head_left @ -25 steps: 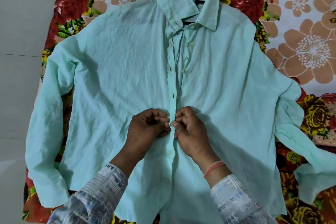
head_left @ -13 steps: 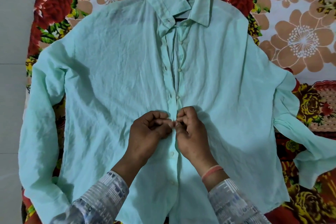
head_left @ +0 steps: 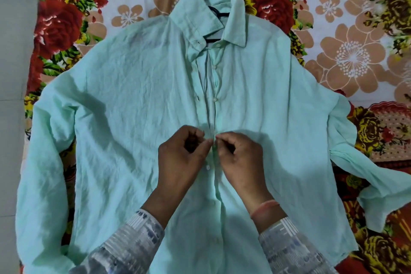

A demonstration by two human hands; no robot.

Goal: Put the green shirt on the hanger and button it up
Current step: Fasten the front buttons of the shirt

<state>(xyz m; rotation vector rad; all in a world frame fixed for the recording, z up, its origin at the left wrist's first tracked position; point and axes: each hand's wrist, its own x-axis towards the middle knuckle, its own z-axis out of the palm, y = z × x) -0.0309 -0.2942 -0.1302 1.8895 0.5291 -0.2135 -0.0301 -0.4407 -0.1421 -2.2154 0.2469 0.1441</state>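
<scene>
The pale green shirt (head_left: 124, 100) lies flat, front up, collar at the top and sleeves spread out. A black hanger (head_left: 219, 15) shows only inside the open collar. My left hand (head_left: 181, 158) pinches the left placket edge at mid-chest. My right hand (head_left: 241, 160) pinches the right placket edge, its fingertips meeting the left hand's at the centre line. Buttons below the hands look fastened. The placket above them gapes open, with loose buttons along its right edge.
The shirt rests on a floral bedsheet (head_left: 353, 60) in red, peach and yellow. A grey tiled floor (head_left: 13, 51) runs along the left side. The right sleeve (head_left: 378, 176) trails off over the sheet.
Both hands have moved a little up the placket to a higher button. The view has tilted, so the shirt sits lower in the frame.
</scene>
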